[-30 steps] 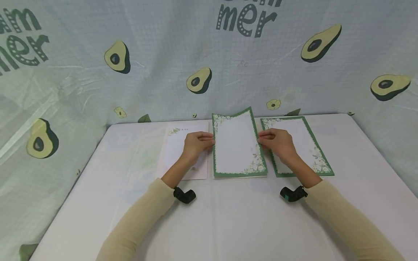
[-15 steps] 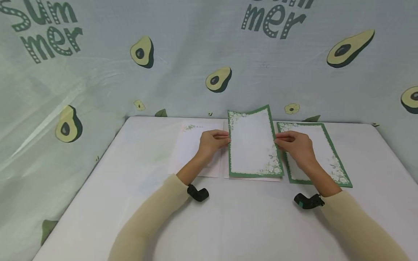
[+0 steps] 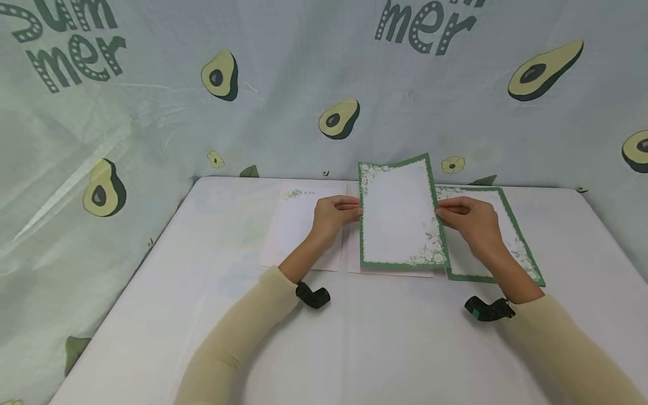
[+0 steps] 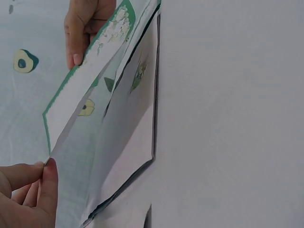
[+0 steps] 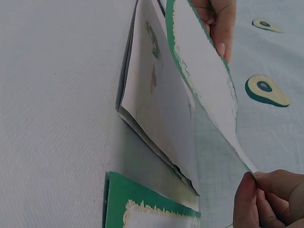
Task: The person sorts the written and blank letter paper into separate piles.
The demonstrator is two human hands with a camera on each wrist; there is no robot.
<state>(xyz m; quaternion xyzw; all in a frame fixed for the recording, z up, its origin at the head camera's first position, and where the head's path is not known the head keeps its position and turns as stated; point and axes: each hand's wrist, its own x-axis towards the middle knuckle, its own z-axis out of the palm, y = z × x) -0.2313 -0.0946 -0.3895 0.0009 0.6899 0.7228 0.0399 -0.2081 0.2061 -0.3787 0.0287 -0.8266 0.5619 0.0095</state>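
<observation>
above the white table [image 3: 385,343], both hands [image 3: 334,218] [image 3: 472,222] pinch a green-bordered sheet [image 3: 399,216]; pale paper [image 5: 159,107] lies beneath

Left hand [image 3: 331,216] pinches green-bordered sheet [image 3: 397,214]; right hand [image 3: 473,221] likewise.

Free tabletop [image 3: 395,337] in front, raised sheet [image 3: 397,219] between hands [image 3: 330,218] [image 3: 475,224], curtain [image 3: 283,67] behind
</observation>
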